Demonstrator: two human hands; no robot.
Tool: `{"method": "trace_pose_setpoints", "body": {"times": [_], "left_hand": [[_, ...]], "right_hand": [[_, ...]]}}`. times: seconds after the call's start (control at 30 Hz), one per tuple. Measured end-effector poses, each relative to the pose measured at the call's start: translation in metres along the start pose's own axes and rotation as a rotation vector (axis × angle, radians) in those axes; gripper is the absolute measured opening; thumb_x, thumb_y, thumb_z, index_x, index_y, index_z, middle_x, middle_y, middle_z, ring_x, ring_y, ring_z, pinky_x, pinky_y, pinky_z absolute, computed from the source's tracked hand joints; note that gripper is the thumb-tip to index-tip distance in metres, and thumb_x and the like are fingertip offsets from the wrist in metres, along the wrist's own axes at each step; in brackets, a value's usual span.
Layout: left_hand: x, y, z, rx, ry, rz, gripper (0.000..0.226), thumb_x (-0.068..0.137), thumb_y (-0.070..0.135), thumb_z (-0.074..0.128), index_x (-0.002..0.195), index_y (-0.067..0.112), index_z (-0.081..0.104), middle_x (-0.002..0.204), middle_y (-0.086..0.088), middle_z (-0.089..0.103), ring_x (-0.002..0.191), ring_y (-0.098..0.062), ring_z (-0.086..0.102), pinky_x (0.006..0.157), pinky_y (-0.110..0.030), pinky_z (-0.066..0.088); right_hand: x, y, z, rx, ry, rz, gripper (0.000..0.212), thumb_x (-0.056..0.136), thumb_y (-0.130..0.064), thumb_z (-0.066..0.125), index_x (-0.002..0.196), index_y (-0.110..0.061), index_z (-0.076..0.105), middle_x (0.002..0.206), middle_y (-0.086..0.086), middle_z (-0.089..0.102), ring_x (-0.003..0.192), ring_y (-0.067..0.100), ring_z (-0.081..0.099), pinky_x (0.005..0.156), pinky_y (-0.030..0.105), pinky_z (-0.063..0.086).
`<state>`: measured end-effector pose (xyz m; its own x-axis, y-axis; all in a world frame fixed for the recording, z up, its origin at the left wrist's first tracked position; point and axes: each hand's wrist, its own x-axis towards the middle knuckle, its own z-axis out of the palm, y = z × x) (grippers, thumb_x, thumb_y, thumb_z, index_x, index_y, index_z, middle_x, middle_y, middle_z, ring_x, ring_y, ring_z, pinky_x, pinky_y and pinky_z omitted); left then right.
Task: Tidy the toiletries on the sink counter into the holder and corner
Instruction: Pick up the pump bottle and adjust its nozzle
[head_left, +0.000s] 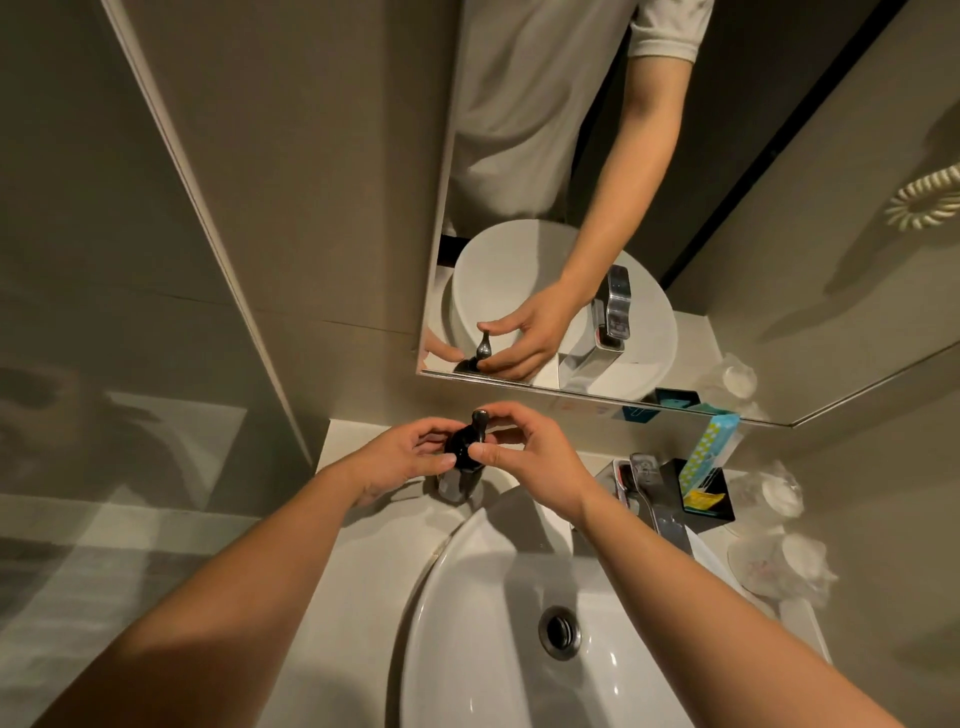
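Note:
A black pump bottle (461, 446) with a metal pump head stands at the back left of the sink counter (353, 441). My left hand (400, 457) wraps its body from the left. My right hand (524, 452) grips it from the right, fingers curled over the pump head. At the back right a black holder (719, 506) carries a teal dotted packet (709, 452) and a yellow sachet (701, 501).
The white basin (498, 623) with its drain (559, 632) fills the front. A chrome faucet (657, 501) stands right of centre. Plastic-wrapped cups (779, 561) sit along the right edge. The mirror (571, 208) rises behind the counter.

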<state>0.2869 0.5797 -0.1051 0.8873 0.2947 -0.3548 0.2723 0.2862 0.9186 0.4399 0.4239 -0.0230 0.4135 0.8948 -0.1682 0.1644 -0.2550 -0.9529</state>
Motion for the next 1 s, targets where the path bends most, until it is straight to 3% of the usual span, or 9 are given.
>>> {"method": "trace_pose_setpoints", "body": {"times": [0.3, 0.53, 0.7, 0.87, 1.0], "left_hand": [[0.009, -0.013, 0.006, -0.065, 0.103, 0.038, 0.046, 0.091, -0.001, 0.07, 0.13, 0.021, 0.063, 0.124, 0.002, 0.072, 0.121, -0.012, 0.064, 0.095, -0.025, 0.053], [0.012, -0.016, 0.006, -0.044, 0.134, 0.058, 0.047, 0.091, -0.001, 0.07, 0.128, 0.029, 0.064, 0.128, -0.004, 0.067, 0.123, -0.014, 0.063, 0.1, -0.028, 0.052], [0.011, -0.016, 0.009, -0.024, 0.154, 0.07, 0.047, 0.091, 0.004, 0.072, 0.117, 0.044, 0.069, 0.125, 0.003, 0.069, 0.123, -0.011, 0.062, 0.097, -0.026, 0.052], [0.009, -0.013, 0.012, 0.033, 0.149, 0.077, 0.045, 0.093, 0.004, 0.07, 0.123, 0.038, 0.065, 0.125, 0.004, 0.069, 0.124, -0.01, 0.061, 0.106, -0.032, 0.05], [0.007, -0.009, 0.015, 0.128, 0.155, 0.082, 0.044, 0.095, 0.005, 0.067, 0.132, 0.028, 0.057, 0.131, -0.001, 0.063, 0.126, -0.011, 0.059, 0.112, -0.039, 0.046]], "right_hand": [[0.01, 0.008, 0.002, -0.013, 0.009, 0.031, 0.039, 0.078, -0.019, 0.085, 0.113, -0.022, 0.069, 0.103, -0.006, 0.073, 0.099, 0.008, 0.066, 0.095, 0.031, 0.054], [0.012, 0.007, 0.002, -0.016, 0.009, 0.034, 0.042, 0.08, -0.016, 0.084, 0.119, -0.017, 0.067, 0.11, 0.002, 0.073, 0.105, 0.015, 0.068, 0.098, 0.035, 0.054], [0.011, 0.006, 0.001, -0.042, 0.008, 0.054, 0.043, 0.079, -0.015, 0.084, 0.119, -0.017, 0.067, 0.108, -0.001, 0.073, 0.103, 0.009, 0.067, 0.096, 0.032, 0.054], [0.009, 0.005, -0.001, -0.066, -0.002, 0.071, 0.043, 0.079, -0.013, 0.084, 0.118, -0.017, 0.066, 0.111, 0.0, 0.072, 0.107, 0.013, 0.067, 0.097, 0.032, 0.054], [0.01, 0.001, -0.002, -0.117, -0.021, 0.069, 0.044, 0.08, -0.01, 0.083, 0.12, -0.014, 0.064, 0.112, 0.001, 0.071, 0.107, 0.014, 0.067, 0.094, 0.022, 0.052]]}}
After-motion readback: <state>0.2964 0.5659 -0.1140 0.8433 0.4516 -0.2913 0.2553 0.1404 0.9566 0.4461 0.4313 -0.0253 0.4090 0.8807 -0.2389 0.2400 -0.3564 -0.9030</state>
